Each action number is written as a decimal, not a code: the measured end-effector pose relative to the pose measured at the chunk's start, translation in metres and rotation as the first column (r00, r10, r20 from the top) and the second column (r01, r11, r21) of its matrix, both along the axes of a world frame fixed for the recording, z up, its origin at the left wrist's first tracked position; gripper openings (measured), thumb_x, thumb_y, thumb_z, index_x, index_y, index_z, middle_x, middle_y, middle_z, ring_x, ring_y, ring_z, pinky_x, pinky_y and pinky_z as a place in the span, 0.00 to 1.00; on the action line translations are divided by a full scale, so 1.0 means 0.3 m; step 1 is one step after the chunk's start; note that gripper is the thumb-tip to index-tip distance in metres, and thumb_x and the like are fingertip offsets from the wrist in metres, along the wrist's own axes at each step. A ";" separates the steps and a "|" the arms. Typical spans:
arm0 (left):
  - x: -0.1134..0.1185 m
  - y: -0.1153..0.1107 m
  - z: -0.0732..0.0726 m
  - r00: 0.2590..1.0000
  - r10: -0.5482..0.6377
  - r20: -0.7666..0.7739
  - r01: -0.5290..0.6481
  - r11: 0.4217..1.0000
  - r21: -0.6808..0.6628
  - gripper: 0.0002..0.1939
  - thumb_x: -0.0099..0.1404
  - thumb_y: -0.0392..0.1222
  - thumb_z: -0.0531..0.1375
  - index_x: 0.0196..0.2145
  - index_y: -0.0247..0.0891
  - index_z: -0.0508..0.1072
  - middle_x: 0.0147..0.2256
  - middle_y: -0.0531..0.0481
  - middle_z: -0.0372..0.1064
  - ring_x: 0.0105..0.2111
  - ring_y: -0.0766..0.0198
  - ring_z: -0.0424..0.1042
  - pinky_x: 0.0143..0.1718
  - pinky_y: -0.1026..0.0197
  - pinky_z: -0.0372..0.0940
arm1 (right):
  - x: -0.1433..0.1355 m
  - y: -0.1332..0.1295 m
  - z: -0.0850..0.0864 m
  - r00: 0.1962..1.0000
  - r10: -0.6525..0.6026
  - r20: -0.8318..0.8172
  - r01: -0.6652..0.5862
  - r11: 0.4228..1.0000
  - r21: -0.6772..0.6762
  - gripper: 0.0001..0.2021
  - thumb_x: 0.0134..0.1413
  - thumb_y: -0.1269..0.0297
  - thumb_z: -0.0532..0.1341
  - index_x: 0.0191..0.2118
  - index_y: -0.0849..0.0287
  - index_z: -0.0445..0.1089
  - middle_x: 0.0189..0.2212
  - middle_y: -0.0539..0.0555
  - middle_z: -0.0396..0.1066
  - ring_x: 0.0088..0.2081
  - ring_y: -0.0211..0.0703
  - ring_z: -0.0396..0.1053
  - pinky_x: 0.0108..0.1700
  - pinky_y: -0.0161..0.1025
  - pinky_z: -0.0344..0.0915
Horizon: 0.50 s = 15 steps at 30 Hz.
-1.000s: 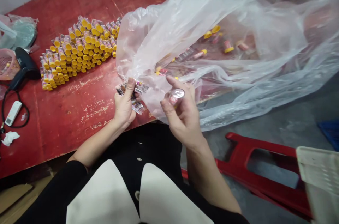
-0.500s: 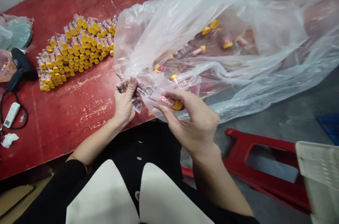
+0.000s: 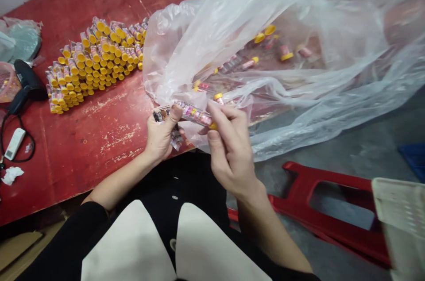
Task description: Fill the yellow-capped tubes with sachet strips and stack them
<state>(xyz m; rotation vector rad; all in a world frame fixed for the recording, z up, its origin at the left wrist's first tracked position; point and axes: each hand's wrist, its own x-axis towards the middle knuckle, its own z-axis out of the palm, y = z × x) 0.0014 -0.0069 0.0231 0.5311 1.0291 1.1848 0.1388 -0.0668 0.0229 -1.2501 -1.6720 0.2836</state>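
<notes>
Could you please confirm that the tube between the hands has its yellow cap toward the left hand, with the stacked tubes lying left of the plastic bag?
Not quite: in the head view, the tube has its yellow cap toward the right hand, not the left hand. The stacked tubes do lie left of the plastic bag.

Scuffed, rough-worn red paint on the desk [image 3: 113, 110]
Toward two o'clock, a thin, crinkled, translucent plastic bag [image 3: 282, 86]; at centre, a smooth, clear plastic tube [image 3: 198, 115] and shiny printed film sleeves [image 3: 161, 114]; at four o'clock, a smooth red plastic stool [image 3: 332, 178].
</notes>
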 end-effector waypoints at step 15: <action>-0.096 0.024 -0.006 1.000 -0.006 0.007 0.006 0.995 0.095 0.30 0.46 0.54 0.78 0.45 0.45 0.78 0.31 0.55 0.75 0.17 0.73 0.65 0.16 0.67 0.58 | -0.129 0.100 -0.047 0.922 -0.147 -0.359 0.161 0.987 0.011 0.10 0.56 0.70 0.70 0.41 0.46 0.83 0.34 0.50 0.82 0.35 0.44 0.79 0.39 0.43 0.77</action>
